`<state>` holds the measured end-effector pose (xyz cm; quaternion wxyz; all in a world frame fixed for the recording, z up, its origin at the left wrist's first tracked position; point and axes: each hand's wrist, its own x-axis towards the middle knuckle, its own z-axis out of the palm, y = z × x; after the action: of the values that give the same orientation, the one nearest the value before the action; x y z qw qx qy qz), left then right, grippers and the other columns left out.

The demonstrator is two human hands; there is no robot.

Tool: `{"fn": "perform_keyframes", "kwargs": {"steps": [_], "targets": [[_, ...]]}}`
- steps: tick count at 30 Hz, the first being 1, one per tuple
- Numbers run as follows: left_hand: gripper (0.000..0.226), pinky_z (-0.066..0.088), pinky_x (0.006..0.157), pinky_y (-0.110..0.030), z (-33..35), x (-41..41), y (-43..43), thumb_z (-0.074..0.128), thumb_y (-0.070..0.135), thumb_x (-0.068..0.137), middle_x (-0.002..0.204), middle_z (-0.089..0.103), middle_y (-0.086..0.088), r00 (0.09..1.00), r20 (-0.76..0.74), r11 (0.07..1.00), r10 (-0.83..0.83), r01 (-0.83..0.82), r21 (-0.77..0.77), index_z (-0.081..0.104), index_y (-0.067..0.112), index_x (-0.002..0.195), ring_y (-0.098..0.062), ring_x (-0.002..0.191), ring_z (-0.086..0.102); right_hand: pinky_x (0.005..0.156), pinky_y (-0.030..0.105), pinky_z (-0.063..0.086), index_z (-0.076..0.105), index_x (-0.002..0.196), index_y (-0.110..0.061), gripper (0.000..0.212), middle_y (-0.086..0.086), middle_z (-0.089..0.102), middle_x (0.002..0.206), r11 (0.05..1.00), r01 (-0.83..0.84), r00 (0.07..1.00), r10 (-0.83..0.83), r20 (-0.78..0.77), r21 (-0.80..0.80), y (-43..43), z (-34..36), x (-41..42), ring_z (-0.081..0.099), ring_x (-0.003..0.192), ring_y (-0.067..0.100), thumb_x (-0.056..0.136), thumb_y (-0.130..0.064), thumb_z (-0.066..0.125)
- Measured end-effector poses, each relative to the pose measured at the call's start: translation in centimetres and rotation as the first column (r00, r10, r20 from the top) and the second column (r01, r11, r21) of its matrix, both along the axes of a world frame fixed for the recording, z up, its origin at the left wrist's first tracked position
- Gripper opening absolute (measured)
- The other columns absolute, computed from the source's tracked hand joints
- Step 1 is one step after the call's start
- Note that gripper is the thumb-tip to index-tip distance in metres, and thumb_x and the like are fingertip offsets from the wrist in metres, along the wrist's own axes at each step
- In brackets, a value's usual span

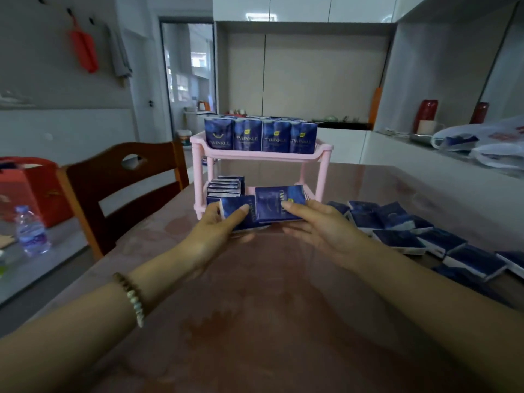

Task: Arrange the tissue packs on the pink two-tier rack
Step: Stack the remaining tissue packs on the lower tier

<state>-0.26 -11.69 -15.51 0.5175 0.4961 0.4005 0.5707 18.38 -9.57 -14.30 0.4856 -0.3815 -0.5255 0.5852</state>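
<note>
Centrally in the frame, a pink two-tier rack point(261, 158) is seen standing on a reddish-brown table point(269, 321). Its top tier is filled with a row of upright blue tissue packs point(261, 136), set side by side, fronts toward the camera. On the bottom tier, left end, a stack of packs point(225, 185) is lodged; the exact count cannot be told.

Just in front of the bottom tier, two packs are held. The smaller-looking pack point(239, 211) is pinched by the left hand point(218, 231), thumb on top, fingers under. The wider pack point(279, 204) is gripped by the right hand point(320, 225), thumb laid on its upper face, fingers curled beneath; it is tilted, its far edge at the bottom shelf. The two held packs are touching or nearly so.

At the right of the frame, a loose heap of packs point(411, 231) is spread flat on the table, well apart from the rack. A beaded bracelet point(133, 299) is worn on the left wrist.

At left, a wooden chair point(124, 188) is pushed near the table; a water bottle point(31, 231) and a red box point(31, 188) are seen further left. White plastic bags point(482, 143) are lying on the counter, upper right.
</note>
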Motion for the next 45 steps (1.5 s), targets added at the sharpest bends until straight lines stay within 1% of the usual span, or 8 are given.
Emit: {"fn": "perform_keyframes", "kwargs": {"steps": [4,8,20,28,33,37,41,45], "targets": [[0.026,0.059,0.065,-0.029,-0.5,-0.8,0.5,0.037,0.029,0.099,0.079,0.075,-0.003,0.985,0.165,0.983,-0.045,0.074,-0.169,0.059,0.019,0.107,-0.014,0.069,0.071,0.078,0.025,0.057,0.063,0.106,-0.020,0.023,-0.001,0.072,0.099,0.991,-0.125,0.988,0.119,0.096,0.052,1.5,0.9,0.1,0.070,0.088,0.014,0.084,-0.027,0.061],[0.041,0.060,0.064,-0.030,-0.6,-1.5,0.5,0.037,0.051,0.092,0.091,0.075,-0.002,0.975,0.066,0.936,-0.211,0.221,-0.275,0.061,0.022,0.107,-0.017,0.080,0.073,0.076,0.022,0.056,0.057,0.101,-0.015,0.033,0.002,0.072,0.100,0.963,-0.226,0.900,0.149,0.409,0.146,2.4,1.0,0.2,0.069,0.091,0.013,0.074,-0.028,0.069],[0.050,0.057,0.084,-0.029,-1.6,-1.5,0.8,0.062,0.025,0.083,0.120,0.066,-0.013,0.977,-0.044,0.975,-0.207,0.202,-0.089,0.050,0.003,0.126,-0.022,0.108,0.065,0.091,0.027,0.053,0.051,0.119,-0.017,0.047,-0.003,0.068,0.112,0.928,-0.309,0.841,0.164,0.516,0.208,2.2,-0.5,-0.9,0.066,0.102,0.010,0.077,-0.018,0.073],[0.055,0.054,0.090,-0.029,-3.4,-1.9,1.2,0.071,0.011,0.076,0.122,0.062,-0.001,0.877,-0.449,0.970,-0.172,0.230,0.077,0.045,0.010,0.124,-0.013,0.111,0.062,0.087,0.020,0.053,0.053,0.123,-0.017,0.049,-0.005,0.064,0.116,0.826,-0.482,0.614,0.081,0.785,0.292,1.8,-0.7,0.6,0.063,0.102,0.004,0.078,-0.015,0.074],[0.052,0.052,0.095,-0.032,-3.7,-2.1,1.6,0.066,0.018,0.079,0.126,0.059,0.000,0.833,-0.525,0.955,-0.175,0.273,0.115,0.045,0.012,0.126,-0.014,0.116,0.058,0.090,0.030,0.054,0.056,0.118,-0.015,0.044,-0.001,0.066,0.114,0.841,-0.463,0.647,0.105,0.755,0.280,2.4,-1.0,0.2,0.064,0.103,0.011,0.078,-0.020,0.073],[0.051,0.052,0.087,-0.021,-1.8,-2.9,2.0,0.067,0.039,0.072,0.112,0.057,0.002,0.831,-0.522,0.931,0.190,0.016,0.364,0.047,0.017,0.114,-0.007,0.099,0.059,0.087,0.021,0.053,0.058,0.109,-0.020,0.032,-0.005,0.065,0.108,0.864,-0.408,0.685,0.077,0.725,0.294,3.7,-0.4,0.3,0.064,0.099,0.008,0.079,-0.017,0.071],[0.074,0.040,0.094,-0.016,-0.5,-5.3,3.8,0.078,0.035,0.071,0.126,0.042,-0.005,0.599,-0.361,0.638,0.715,-0.348,0.687,0.034,0.013,0.127,-0.008,0.109,0.046,0.089,0.016,0.050,0.056,0.108,-0.024,0.027,-0.015,0.062,0.106,0.890,-0.278,0.755,-0.031,0.655,0.362,6.1,0.5,0.6,0.061,0.100,0.000,0.084,-0.019,0.066],[0.112,0.020,0.116,-0.032,-1.3,-5.7,7.0,0.080,0.038,0.067,0.153,0.014,-0.012,0.547,-0.458,0.703,0.701,-0.424,0.571,0.007,0.007,0.147,-0.024,0.141,0.020,0.089,0.023,0.050,0.048,0.124,-0.019,0.037,-0.003,0.057,0.118,0.890,-0.157,0.759,-0.169,0.629,0.429,8.9,0.3,-0.2,0.057,0.107,0.014,0.089,-0.021,0.060]]}}
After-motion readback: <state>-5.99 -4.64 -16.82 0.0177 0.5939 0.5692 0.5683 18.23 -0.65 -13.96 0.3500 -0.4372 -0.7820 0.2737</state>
